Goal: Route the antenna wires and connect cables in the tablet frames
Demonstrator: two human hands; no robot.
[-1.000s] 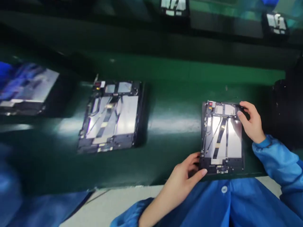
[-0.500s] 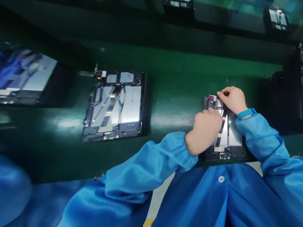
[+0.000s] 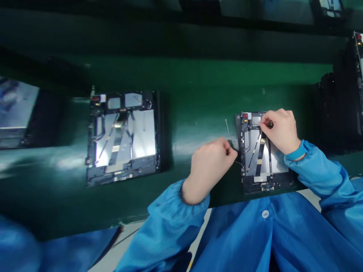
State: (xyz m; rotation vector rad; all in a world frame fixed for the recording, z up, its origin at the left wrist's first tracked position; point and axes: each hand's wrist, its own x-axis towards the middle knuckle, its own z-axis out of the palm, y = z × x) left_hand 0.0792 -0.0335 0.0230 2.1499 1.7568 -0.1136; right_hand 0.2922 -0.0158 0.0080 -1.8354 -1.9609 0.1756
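An opened tablet frame (image 3: 265,153) lies on the green conveyor belt, with a silver panel and dark ribbon cables inside. My right hand (image 3: 280,130) rests on its top edge, fingertips pinched on a thin dark cable there. My left hand (image 3: 211,170) is just off the frame's left side, pinching a thin pale wire (image 3: 227,128) that runs past the fingers toward the frame. The fingers hide the exact points of grip.
A second opened tablet frame (image 3: 121,138) lies on the belt to the left, with a third (image 3: 17,113) at the left edge. A black object (image 3: 331,105) stands at the right. A blue sleeve (image 3: 19,245) of another person shows at the lower left.
My left hand has moved left off the tablet, with a thin wire now showing beside it. My right hand has stayed at the top edge. The view has shifted slightly.
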